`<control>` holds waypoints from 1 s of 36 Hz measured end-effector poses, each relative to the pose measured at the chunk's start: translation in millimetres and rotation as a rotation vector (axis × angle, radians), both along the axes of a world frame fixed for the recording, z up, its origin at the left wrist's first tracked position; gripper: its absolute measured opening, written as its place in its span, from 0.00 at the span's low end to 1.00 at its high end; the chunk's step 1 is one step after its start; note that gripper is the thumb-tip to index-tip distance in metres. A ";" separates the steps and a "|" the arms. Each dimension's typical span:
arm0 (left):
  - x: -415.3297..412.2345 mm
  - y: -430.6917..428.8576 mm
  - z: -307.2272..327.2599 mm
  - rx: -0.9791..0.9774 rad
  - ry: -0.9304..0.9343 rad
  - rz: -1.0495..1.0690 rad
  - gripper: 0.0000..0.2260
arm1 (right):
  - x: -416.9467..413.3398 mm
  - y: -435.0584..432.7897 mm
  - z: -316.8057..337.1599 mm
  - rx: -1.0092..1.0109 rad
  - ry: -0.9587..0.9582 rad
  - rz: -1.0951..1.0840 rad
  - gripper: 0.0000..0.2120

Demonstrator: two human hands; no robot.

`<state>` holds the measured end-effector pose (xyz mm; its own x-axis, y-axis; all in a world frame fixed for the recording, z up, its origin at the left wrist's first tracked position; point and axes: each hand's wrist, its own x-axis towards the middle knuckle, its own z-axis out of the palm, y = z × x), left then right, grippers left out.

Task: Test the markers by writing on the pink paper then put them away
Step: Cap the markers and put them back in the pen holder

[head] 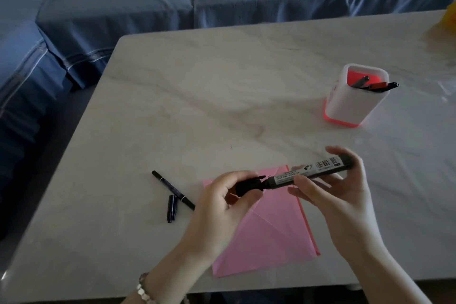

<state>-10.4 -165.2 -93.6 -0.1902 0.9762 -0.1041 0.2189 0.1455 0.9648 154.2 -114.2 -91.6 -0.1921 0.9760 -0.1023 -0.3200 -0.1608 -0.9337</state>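
Note:
A thick black marker (313, 170) with a barcode label is held level above the pink paper (269, 234). My right hand (338, 195) grips its barrel. My left hand (222, 202) pinches the black cap (249, 185) at the marker's left end; whether the cap is fully seated is unclear. Left of the paper a thin black pen (172, 189) lies on the table, with its loose cap (172, 208) beside it. A white pen holder (355, 103) with a red inside stands at the right and holds two markers (375, 85).
The pale marble table (222, 96) ends near me and at the left. A blue sofa (172, 0) runs behind and along the left side. Something yellow (450, 17) shows at the far right edge.

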 end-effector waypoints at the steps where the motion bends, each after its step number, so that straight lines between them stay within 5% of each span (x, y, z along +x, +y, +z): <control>1: -0.9 -0.2 0.2 -0.005 -0.006 -0.010 0.13 | 1.0 0.7 0.7 -0.008 0.019 0.005 0.32; 6: -7.3 -2.4 2.4 -0.004 -0.003 -0.074 0.07 | 6.8 4.4 3.0 -0.067 0.081 0.075 0.19; 25: -11.2 -8.6 0.5 0.031 -0.027 -0.167 0.09 | 8.4 3.4 -1.1 -0.203 0.067 0.171 0.24; 34: -12.2 -13.8 3.0 -0.022 0.129 -0.349 0.09 | 22.2 13.4 16.1 -0.139 -0.362 0.426 0.30; 36: -10.4 -12.9 6.0 -0.031 0.098 -0.357 0.08 | 22.2 15.2 23.1 -0.109 -0.423 0.454 0.23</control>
<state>-20.7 -178.2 -87.6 0.1516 0.9795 -0.1327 0.3526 0.0719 0.9330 176.4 -99.0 -68.5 -0.5059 0.7865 -0.3542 0.1956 -0.2953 -0.9352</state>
